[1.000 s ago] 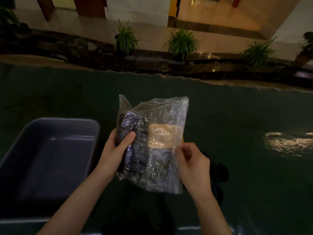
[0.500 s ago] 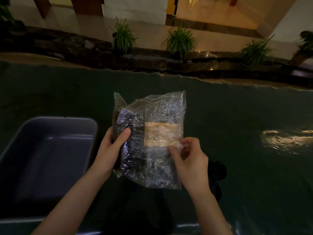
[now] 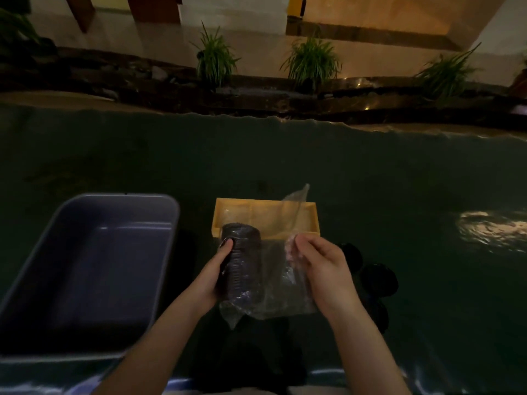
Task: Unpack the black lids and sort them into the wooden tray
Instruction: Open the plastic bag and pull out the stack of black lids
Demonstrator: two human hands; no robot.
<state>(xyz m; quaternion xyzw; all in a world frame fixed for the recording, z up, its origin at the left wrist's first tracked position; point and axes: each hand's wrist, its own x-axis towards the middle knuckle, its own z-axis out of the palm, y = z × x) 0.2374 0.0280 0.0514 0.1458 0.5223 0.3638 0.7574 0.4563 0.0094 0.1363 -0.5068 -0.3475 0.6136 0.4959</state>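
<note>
A stack of black lids (image 3: 242, 260) lies inside a clear plastic bag (image 3: 275, 280), held low over the dark green table. My left hand (image 3: 215, 273) grips the stack through the bag from the left. My right hand (image 3: 322, 269) pinches the bag's right side near its upper edge. Just behind the bag sits the wooden tray (image 3: 265, 208), pale yellow and rectangular, partly seen through the plastic. Several loose black lids (image 3: 376, 282) lie on the table to the right of my right hand.
A grey plastic bin (image 3: 85, 269) stands at the left, nothing visible inside. The dark green cloth covers the table (image 3: 399, 181) out to a far edge. Beyond it are a dark ledge and potted plants (image 3: 214, 57).
Both hands have lowered and tilted the bag from upright to nearly flat, uncovering the wooden tray behind it. My right hand shifted to the bag's upper right edge.
</note>
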